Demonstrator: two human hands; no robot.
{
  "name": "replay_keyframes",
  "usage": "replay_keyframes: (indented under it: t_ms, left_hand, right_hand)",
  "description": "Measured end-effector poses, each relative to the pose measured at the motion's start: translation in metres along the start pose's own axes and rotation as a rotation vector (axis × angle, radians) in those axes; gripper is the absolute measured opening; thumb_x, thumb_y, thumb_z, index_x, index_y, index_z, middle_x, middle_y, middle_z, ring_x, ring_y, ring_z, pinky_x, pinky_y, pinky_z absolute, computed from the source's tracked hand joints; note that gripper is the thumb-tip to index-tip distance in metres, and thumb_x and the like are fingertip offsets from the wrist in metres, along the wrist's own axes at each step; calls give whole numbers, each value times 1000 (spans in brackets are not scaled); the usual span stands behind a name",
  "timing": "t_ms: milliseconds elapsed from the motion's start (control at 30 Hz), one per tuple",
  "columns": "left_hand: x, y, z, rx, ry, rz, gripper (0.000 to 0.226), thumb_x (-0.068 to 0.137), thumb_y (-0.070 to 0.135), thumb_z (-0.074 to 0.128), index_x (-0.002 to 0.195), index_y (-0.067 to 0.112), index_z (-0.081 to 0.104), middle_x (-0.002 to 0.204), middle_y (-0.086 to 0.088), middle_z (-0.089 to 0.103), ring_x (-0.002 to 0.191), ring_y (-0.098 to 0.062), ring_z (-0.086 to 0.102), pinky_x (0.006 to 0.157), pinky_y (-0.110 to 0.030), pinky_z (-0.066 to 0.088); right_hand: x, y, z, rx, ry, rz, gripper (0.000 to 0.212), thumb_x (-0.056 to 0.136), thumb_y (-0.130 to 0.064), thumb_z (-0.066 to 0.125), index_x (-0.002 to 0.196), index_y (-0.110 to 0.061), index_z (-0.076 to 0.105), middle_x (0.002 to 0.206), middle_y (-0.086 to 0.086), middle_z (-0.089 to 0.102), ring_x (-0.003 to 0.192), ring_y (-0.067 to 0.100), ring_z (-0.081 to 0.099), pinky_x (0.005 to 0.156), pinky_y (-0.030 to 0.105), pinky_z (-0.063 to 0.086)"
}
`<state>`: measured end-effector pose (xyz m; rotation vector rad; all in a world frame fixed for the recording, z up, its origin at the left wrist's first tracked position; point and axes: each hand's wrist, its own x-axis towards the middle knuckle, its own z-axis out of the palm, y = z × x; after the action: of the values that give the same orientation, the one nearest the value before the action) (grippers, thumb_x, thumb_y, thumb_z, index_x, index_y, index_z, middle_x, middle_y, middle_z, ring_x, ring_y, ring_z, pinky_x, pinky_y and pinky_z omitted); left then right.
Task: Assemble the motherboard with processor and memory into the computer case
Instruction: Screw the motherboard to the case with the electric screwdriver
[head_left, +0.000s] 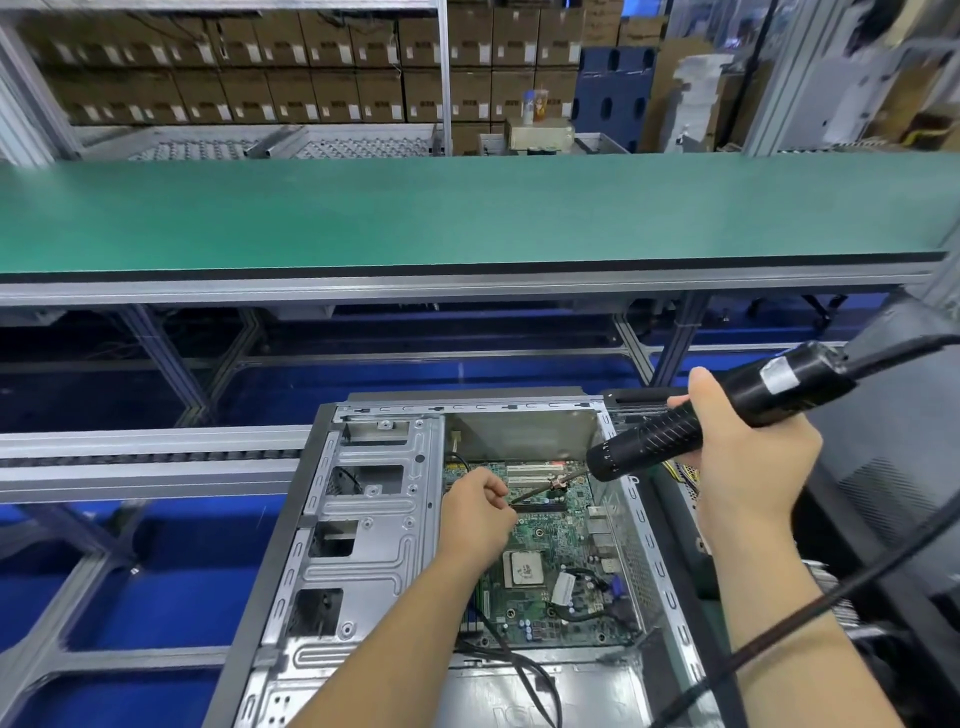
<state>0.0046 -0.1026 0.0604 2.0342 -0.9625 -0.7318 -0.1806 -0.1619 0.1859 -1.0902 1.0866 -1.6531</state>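
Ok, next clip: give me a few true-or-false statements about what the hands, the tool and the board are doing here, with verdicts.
1. The right hand grips the black electric screwdriver. True.
2. The motherboard lies on the green bench. False: it sits inside the open computer case.
3. The left hand is at the tip end of the screwdriver bit, over the board. True.
4. The screwdriver is cordless. False: a black cable runs from its rear end.
5. The left hand rests flat on the drive cage. False: its fingers are curled, above the board.
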Motion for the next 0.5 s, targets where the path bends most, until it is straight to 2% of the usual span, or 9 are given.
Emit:
replay_keyframes:
  t_ms: [500]
  left_hand:
    - [3, -4, 4, 88, 22, 32, 25, 85, -3, 61, 82, 22, 57, 78, 6, 61, 68, -6, 53, 58, -14, 40]
  right_hand:
    - [4, -1, 3, -14, 3, 42, 17, 79, -22, 81, 77, -17, 65, 77, 10, 76, 77, 29, 76, 75, 60, 61]
